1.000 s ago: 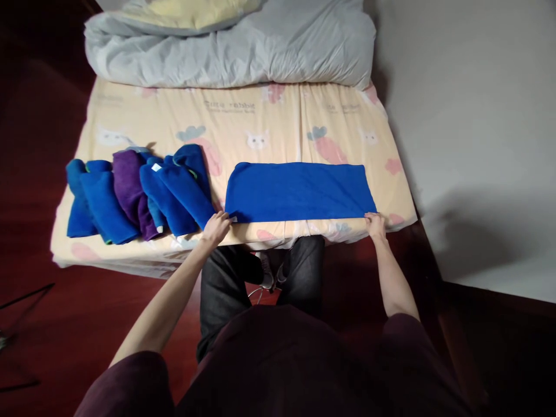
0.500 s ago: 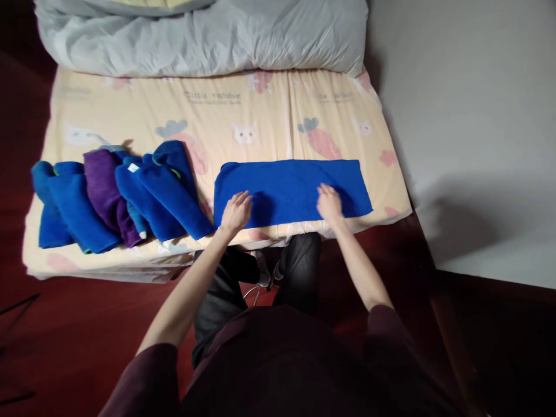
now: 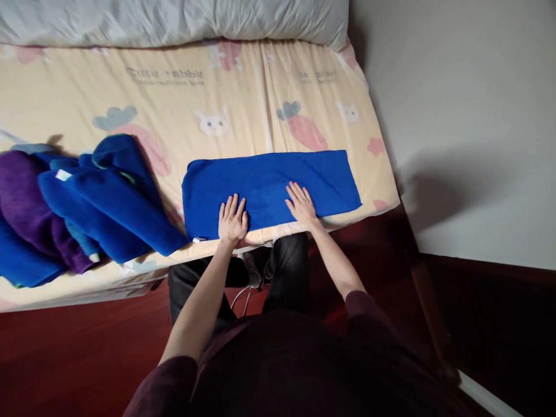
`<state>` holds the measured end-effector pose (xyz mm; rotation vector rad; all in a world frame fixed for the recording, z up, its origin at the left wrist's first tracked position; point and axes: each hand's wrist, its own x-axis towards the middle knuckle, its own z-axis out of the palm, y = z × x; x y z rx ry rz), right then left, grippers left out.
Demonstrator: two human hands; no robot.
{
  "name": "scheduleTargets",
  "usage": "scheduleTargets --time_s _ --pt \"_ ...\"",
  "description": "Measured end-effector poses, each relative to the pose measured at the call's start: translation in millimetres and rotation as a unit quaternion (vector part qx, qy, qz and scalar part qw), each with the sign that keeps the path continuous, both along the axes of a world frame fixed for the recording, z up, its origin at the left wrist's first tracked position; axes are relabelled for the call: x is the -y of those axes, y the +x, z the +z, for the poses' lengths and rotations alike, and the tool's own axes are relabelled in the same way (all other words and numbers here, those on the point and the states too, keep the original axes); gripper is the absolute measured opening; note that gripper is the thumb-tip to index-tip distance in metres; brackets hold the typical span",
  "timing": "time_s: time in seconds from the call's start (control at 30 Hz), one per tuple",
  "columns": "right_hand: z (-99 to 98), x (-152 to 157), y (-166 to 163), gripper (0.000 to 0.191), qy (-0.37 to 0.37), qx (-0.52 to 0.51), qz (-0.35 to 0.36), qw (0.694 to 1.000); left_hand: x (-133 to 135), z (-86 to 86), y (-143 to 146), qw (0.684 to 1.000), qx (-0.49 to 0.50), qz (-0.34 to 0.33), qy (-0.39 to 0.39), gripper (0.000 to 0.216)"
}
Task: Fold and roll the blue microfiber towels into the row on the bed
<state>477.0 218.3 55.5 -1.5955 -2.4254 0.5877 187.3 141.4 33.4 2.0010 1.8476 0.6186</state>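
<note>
A blue towel [image 3: 269, 179], folded into a long strip, lies flat along the near edge of the bed. My left hand [image 3: 233, 220] rests palm down on its near edge, left of the middle, fingers spread. Farther right, my right hand [image 3: 302, 204] also lies flat on the cloth with its fingers apart. Neither hand grasps anything. By the towel's near left corner a small white tag [image 3: 200, 239] shows.
Left of the towel is a heap of crumpled blue cloths [image 3: 117, 202] and a purple cloth [image 3: 30, 202]. A grey quilt [image 3: 174, 20] lies across the back of the patterned bed sheet [image 3: 243, 92]. A pale wall [image 3: 469, 116] stands to the right.
Both hands have gone from curled fingers to flat, spread ones on the towel. My right hand has shifted left, closer to my left hand. The view has turned and moved nearer the bed.
</note>
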Motion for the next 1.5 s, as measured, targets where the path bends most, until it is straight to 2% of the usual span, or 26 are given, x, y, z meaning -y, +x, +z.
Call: scheduleTargets --time_s 0.2,0.27,0.33,0.53,0.67,0.77,0.87,1.0,1.07,1.17,1.23,1.33,1.43,1.5 --pt "8.0 -7.5 131.0 0.064 0.004 0.071 -0.159 0.985 1.3 7.1 2.7 1.0 -0.014 -0.001 -0.019 0.062" --pt "9.0 -5.2 155.5 0.064 0.009 0.089 -0.19 0.978 1.0 8.6 4.0 0.999 -0.027 0.003 -0.028 0.063" --pt "9.0 -3.3 166.4 0.064 0.018 0.103 -0.202 0.974 0.4 10.3 6.1 0.999 -0.039 0.01 -0.031 0.064" --pt "-0.2 -2.1 169.6 0.065 0.055 0.123 -0.202 0.97 0.7 14.1 -3.4 0.995 -0.089 0.01 -0.038 0.063" --pt "-15.8 -6.4 177.1 0.065 0.097 0.1 -0.187 0.972 4.1 7.9 -32.9 0.985 -0.111 0.13 -0.03 0.064" --pt "-21.5 -7.4 178.7 0.065 0.113 0.088 -0.187 0.972 0.1 4.3 -51.2 0.98 -0.094 0.171 -0.029 0.065" --pt "-21.8 -6.7 177.5 0.065 0.114 0.089 -0.19 0.971 -24.8 9.0 -70.2 0.977 -0.064 0.202 -0.022 0.063" --pt "-22.0 -6.3 176.4 0.065 0.119 0.09 -0.193 0.97 -90.8 30.7 -115.9 0.968 -0.036 0.247 0.0 0.057" --pt "-23.2 -6.4 176.5 0.066 0.122 0.088 -0.194 0.969 -125.9 41.8 -141.3 0.974 -0.035 0.223 -0.025 0.052" --pt "-25.8 -7.1 177.0 0.067 0.128 0.081 -0.196 0.969 -164.7 49.6 -167.8 0.981 -0.042 0.159 -0.106 0.043" --pt "-27.4 -7.8 177.0 0.067 0.131 0.078 -0.199 0.968 -179.8 49.2 -177.0 0.981 -0.045 0.123 -0.144 0.037" --pt "-28.3 -8.7 176.4 0.066 0.134 0.079 -0.205 0.966 -192.0 48.0 -184.3 0.981 -0.049 0.103 -0.155 0.032" --pt "-27.3 -8.9 175.4 0.066 0.135 0.083 -0.206 0.966 -195.5 51.2 -179.9 0.979 -0.074 0.15 -0.116 0.036" --pt "-25.9 -8.7 175.1 0.066 0.131 0.087 -0.203 0.966 -190.1 53.1 -161.8 0.974 -0.105 0.191 -0.056 0.043"
